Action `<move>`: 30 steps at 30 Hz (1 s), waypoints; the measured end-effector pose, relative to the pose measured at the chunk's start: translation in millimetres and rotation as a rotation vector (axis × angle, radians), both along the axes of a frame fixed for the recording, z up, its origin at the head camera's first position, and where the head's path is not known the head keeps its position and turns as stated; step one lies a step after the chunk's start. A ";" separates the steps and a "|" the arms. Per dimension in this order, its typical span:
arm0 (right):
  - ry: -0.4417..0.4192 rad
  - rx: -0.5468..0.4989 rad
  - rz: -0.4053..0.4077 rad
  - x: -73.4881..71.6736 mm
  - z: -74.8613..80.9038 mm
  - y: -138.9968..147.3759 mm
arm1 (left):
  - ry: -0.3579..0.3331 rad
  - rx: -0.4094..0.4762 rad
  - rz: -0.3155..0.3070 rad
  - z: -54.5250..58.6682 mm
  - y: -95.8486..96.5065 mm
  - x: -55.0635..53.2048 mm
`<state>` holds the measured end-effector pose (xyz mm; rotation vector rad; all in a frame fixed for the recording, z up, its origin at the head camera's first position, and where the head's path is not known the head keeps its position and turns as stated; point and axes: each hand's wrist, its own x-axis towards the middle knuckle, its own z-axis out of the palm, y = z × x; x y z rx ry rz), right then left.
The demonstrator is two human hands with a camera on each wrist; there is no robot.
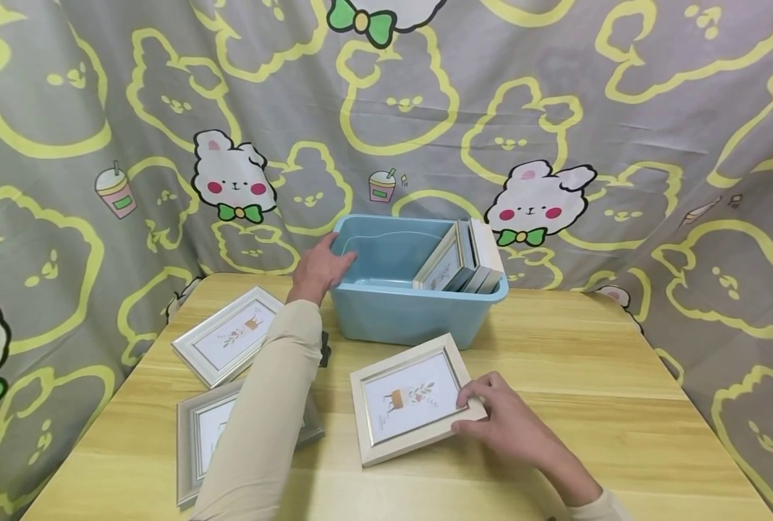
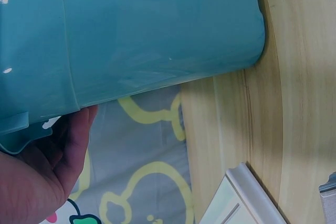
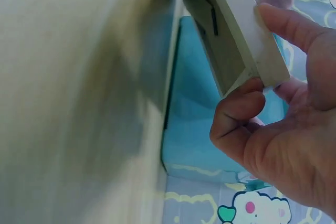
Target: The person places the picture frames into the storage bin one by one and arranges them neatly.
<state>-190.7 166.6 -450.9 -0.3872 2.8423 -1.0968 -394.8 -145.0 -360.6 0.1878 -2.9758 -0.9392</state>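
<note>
My left hand (image 1: pixel 320 271) grips the left rim of a light blue plastic bin (image 1: pixel 402 317). In the left wrist view, the fingers (image 2: pixel 77 148) curl beneath that rim. My right hand (image 1: pixel 507 423) pinches the right corner of a cream picture frame (image 1: pixel 360 405), which bears a deer-and-flowers print. From the right wrist view, the frame's side edge (image 3: pixel 247 30) sits between thumb and fingers, with the frame tilted off the table and its hollow back showing. Several picture frames (image 1: pixel 447 266) stand leaning together at the bin's right end.
On the table's left lie a silver-white picture frame (image 1: pixel 197 362) and a grey picture frame (image 1: pixel 187 459), the latter partly hidden under my left sleeve (image 1: pixel 256 434). A small dark object (image 1: pixel 325 350) shows beside that sleeve. A patterned curtain (image 1: pixel 425 174) hangs behind the wooden table (image 1: pixel 621 405).
</note>
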 end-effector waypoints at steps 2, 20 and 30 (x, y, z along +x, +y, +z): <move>-0.006 -0.036 -0.019 0.0 5.7 0.8 | -0.001 -0.002 0.000 -0.4 -0.6 0.2; 0.118 -0.111 -0.134 4.5 31.7 -2.1 | -0.004 0.005 -0.006 -1.1 -0.2 0.0; 0.135 -0.090 -0.181 8.8 46.0 -6.2 | 0.014 0.000 0.001 -1.6 -2.2 -0.1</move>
